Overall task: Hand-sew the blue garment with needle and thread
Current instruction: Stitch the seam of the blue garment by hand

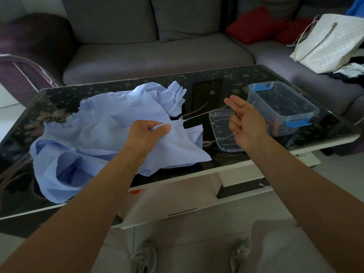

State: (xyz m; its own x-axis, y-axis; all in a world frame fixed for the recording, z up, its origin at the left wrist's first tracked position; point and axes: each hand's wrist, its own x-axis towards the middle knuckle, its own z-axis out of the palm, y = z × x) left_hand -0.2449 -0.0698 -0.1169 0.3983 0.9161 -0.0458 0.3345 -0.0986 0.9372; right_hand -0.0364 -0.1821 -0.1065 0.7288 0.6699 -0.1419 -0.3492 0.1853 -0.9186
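Nearest, a pair of grey shoes is resting on the pale floor between the person's knees, and both bare forearms are reaching out over the front edge of the dark glass worktop.

The blue garment is lying crumpled across the left half of the worktop, one corner hanging just over the front edge. The left grip is closing on a fold of the garment near its right side, fingers curled and thumb pressing the cloth at a frayed seam end.

A pale thread is running taut from that seam end to the right grip, which is hanging raised above the worktop. Its lower fingers are curling around the thread while the upper ones are lying straighter. The needle is sticking up past the back of this grip; the pinch itself is hidden.

Under the right grip a clear lid is lying flat. Just beyond it a clear box with blue latches is standing open.

Farther back a grey sofa is carrying red cushions and a white bag.
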